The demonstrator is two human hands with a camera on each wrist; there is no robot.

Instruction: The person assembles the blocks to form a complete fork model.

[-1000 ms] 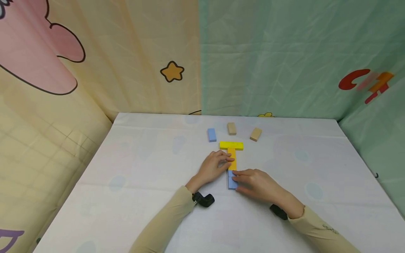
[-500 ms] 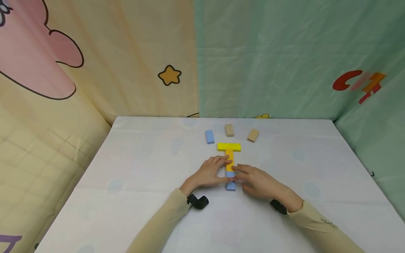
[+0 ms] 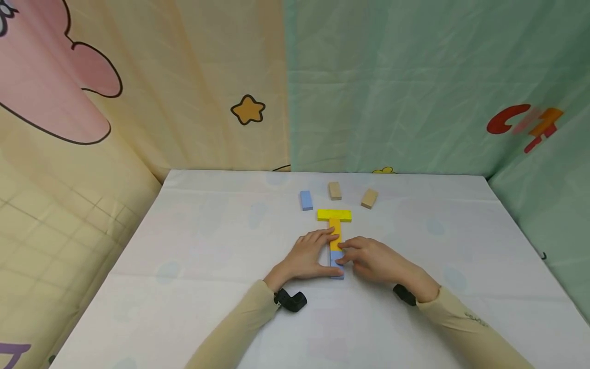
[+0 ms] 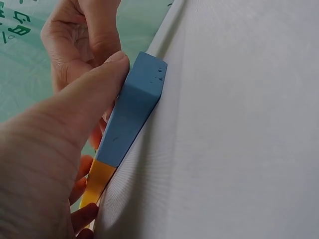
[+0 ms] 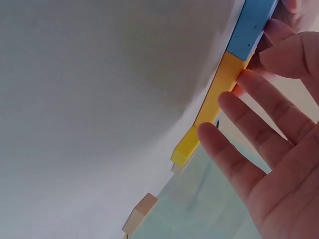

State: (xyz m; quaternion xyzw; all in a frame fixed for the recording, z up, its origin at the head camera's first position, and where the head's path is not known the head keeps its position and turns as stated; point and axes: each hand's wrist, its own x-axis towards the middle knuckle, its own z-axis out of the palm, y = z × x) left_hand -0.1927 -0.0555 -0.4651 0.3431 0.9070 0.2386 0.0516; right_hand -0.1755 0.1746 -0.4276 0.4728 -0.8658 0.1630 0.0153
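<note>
A yellow block lies crosswise at the far end of a row. Below it, an orange block and a blue block run end to end toward the person, making a T shape. My left hand lies along the row's left side, fingertips at the orange block and thumb stretched over the blue block's near end. In the left wrist view, that thumb touches the blue block's edge. My right hand is at the right side, its fingertips by the joint between orange and blue; its fingers are loosely extended.
Beyond the T, a loose blue block and two wooden blocks, one upright-facing and one slanted, lie on the white-covered table. Printed curtains hang behind the table's far edge.
My left hand has slid toward the person, its thumb spreading down to the blue block's near end. The right hand has shifted slightly away from the person along the row.
</note>
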